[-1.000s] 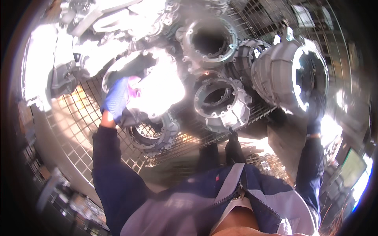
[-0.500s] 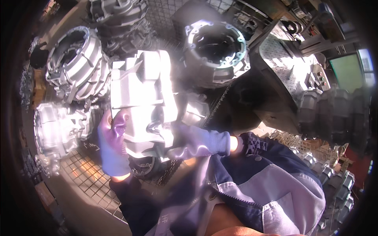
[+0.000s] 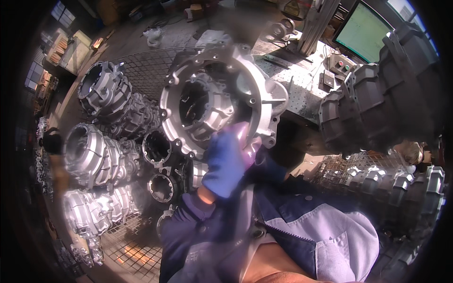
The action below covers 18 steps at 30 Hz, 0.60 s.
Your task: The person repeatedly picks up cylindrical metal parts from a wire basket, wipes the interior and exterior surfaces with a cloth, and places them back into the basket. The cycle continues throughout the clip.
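A grey cast-metal housing (image 3: 262, 101) is held up before my chest, its wide round flange turned toward me. My left hand (image 3: 229, 158), in a blue and purple glove, is closed on the flange's lower right rim. My right hand (image 3: 274, 169) shows only as a dark blue patch of glove in shadow behind the left hand and under the housing; its fingers are hidden. Through the housing's round opening another metal housing (image 3: 219, 101) is visible beyond.
Several housings (image 3: 89, 153) stand stacked on the left in a wire-mesh cage (image 3: 137, 240). On the right are a perforated metal bench (image 3: 271, 49), a button box (image 3: 340, 65) and a green-lit screen (image 3: 363, 30). Dark stacked castings (image 3: 373, 99) rise at the far right.
The housing has turned from its solid side to its open flange and moved rightward with my hands. My left hand has shifted from its left side to the rim. The view has swung toward the bench.
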{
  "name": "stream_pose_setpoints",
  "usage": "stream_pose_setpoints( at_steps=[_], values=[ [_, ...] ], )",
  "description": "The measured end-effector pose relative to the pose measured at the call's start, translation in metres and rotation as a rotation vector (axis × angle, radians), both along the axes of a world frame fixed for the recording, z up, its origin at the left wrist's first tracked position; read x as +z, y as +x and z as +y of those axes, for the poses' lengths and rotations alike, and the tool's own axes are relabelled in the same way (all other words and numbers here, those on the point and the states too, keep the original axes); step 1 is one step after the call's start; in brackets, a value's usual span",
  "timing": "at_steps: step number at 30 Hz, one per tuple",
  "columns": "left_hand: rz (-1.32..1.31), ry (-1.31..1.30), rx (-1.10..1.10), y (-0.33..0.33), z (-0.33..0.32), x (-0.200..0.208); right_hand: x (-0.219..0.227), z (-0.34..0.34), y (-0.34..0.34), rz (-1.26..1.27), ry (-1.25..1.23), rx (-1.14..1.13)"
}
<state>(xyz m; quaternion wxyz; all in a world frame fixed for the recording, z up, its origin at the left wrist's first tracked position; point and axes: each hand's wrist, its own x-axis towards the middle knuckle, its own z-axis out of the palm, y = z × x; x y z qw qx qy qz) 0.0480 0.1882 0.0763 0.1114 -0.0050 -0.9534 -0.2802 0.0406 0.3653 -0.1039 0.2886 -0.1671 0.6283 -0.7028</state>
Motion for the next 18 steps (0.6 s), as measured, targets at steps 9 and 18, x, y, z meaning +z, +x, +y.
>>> stream_pose_setpoints(
  at_steps=[9,18],
  values=[
    [-0.303,0.049,-0.237,-0.137,0.122,-0.036,-0.020,0.116,-0.083,1.366,0.575,0.022],
    [-0.314,0.003,-0.107,-0.246,0.152,-0.072,-0.010,0.132,-0.171,0.823,0.247,-0.056]
  ],
)
